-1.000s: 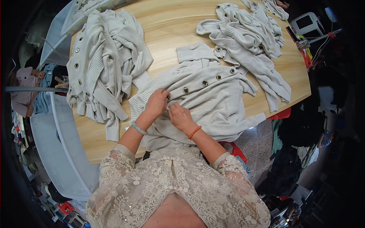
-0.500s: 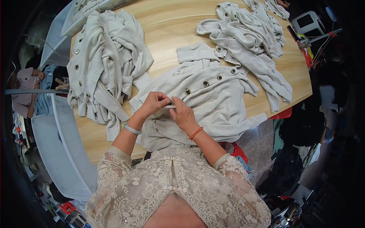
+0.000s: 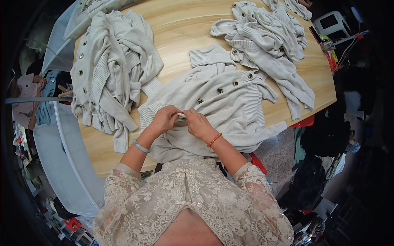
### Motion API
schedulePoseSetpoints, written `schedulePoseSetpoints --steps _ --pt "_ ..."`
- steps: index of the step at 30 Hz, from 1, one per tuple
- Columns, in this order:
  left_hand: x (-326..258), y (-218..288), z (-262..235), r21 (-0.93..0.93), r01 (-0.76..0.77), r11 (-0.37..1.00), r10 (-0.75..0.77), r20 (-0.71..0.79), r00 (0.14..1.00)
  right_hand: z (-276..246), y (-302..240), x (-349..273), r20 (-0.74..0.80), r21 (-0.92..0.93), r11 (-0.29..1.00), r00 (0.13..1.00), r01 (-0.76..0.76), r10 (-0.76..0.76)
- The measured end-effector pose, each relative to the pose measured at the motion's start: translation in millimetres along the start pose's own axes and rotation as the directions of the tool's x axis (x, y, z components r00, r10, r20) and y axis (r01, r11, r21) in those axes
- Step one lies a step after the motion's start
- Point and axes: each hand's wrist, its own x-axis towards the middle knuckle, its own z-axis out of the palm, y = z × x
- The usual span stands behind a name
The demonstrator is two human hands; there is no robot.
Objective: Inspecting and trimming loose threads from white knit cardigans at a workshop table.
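Observation:
A cream knit cardigan (image 3: 230, 108) with dark buttons and ribbed edges lies spread at the table's front edge, one sleeve trailing to the right. My left hand (image 3: 166, 117) pinches a fold of its front band. Close beside it, my right hand (image 3: 198, 123) grips the same band, fingertips almost meeting the left ones. Several buttons (image 3: 220, 90) show in a row on the band up and right of my hands. Whatever lies right between my fingertips is hidden.
More cream cardigans are heaped on the wooden table (image 3: 180, 24): one pile (image 3: 119, 61) at left, another pile (image 3: 266, 37) at far right. A translucent plastic bin (image 3: 61, 156) stands along the left edge. A white device (image 3: 333, 25) sits beyond the right edge.
Both hands have shifted slightly down, and the right fingers have flattened over the band. The cardigan's band is still held between them. The piles stay as they were.

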Motion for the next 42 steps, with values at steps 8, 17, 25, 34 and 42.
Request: schedulePoseSetpoints --steps 8,17,25,34,42 --pt "-0.2 -4.2 -2.6 -0.035 0.019 0.999 -0.019 0.001 1.000 -5.3 -4.7 2.3 -0.033 0.018 0.999 0.999 0.026 -0.025" --pt "2.7 -2.5 -2.9 -0.074 0.004 0.997 -0.002 0.022 1.000 -9.5 -4.7 4.3 -0.076 0.093 0.991 0.993 0.101 -0.094" --pt "4.3 -1.2 -17.9 0.127 0.171 0.977 -0.162 -0.078 0.984 -32.1 12.3 -10.5 -0.120 -0.147 0.979 0.985 -0.143 0.126" --pt "32.2 21.6 34.0 0.247 -0.270 0.931 0.308 -0.131 0.942 -30.0 20.1 -17.9 -0.155 -0.166 0.983 0.987 -0.074 0.049" --pt "66.6 26.0 55.8 0.229 -0.091 0.969 0.110 -0.073 0.991 -26.4 22.6 -24.1 -0.155 -0.149 0.984 0.985 -0.102 0.078"
